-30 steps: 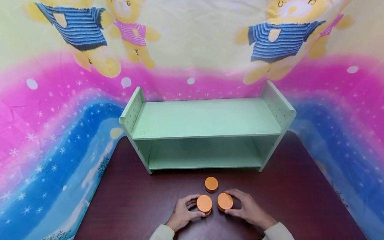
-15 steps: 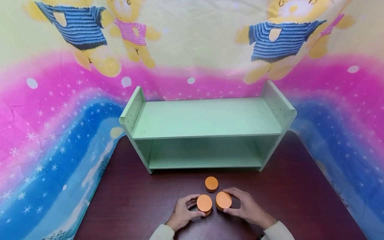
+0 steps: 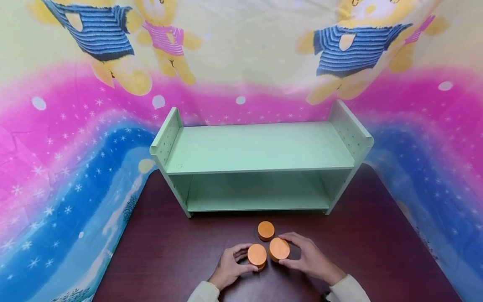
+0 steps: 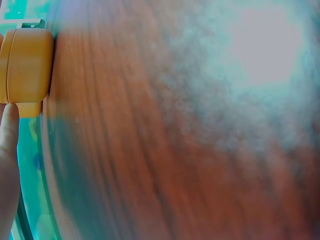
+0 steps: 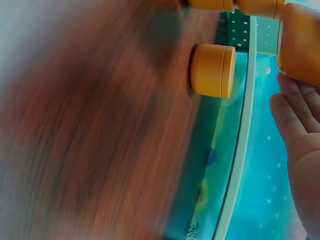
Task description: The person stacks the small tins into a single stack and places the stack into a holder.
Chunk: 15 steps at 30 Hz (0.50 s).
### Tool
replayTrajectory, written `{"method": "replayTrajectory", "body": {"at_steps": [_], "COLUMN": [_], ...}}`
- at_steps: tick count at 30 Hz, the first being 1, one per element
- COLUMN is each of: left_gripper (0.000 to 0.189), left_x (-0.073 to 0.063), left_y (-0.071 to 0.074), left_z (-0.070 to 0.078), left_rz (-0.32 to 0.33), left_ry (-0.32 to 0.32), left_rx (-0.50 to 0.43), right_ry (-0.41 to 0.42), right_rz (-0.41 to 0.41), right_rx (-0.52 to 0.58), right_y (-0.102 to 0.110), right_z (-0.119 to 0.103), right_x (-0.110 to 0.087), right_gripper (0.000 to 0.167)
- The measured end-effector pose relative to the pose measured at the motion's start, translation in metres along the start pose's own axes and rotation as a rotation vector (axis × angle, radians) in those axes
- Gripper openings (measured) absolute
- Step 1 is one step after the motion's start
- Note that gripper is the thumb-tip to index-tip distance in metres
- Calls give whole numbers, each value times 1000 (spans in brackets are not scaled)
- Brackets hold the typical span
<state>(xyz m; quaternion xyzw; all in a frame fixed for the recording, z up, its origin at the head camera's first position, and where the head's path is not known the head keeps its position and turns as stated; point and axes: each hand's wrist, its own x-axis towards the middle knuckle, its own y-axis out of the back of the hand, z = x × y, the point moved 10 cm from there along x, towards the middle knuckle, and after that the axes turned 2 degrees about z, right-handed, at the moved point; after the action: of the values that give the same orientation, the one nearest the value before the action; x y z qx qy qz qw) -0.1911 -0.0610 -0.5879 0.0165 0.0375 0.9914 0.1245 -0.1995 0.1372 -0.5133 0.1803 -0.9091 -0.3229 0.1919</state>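
The dark red table [image 3: 170, 251] spreads wide beside the left hand [image 3: 229, 267] and the right hand [image 3: 308, 259], its side edges well away from both. Ahead of them stands a green shelf [image 3: 260, 147]. All the tubs are orange, round and flat-topped. The left hand holds a stack of two tubs [image 3: 257, 254]. Just beside it, the right hand grips a raised tub [image 3: 279, 249]. A lone tub [image 3: 266, 230] sits just ahead, between the hands.
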Motion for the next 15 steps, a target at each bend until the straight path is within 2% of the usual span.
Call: {"method": "replayTrajectory", "body": {"at_steps": [10, 15], "left_gripper": [60, 60], "left_x": [-1, -1], "left_y": [0, 0], "left_z": [0, 1], "left_rz": [-2, -2], "left_ry": [-17, -12], "left_rx": [-25, -36], "right_ry": [64, 62], "right_rz": [3, -4], "right_rx": [30, 32], "right_y": [-1, -3], "right_z": [-12, -14], "right_x": [3, 5], "right_gripper": [61, 62]}}
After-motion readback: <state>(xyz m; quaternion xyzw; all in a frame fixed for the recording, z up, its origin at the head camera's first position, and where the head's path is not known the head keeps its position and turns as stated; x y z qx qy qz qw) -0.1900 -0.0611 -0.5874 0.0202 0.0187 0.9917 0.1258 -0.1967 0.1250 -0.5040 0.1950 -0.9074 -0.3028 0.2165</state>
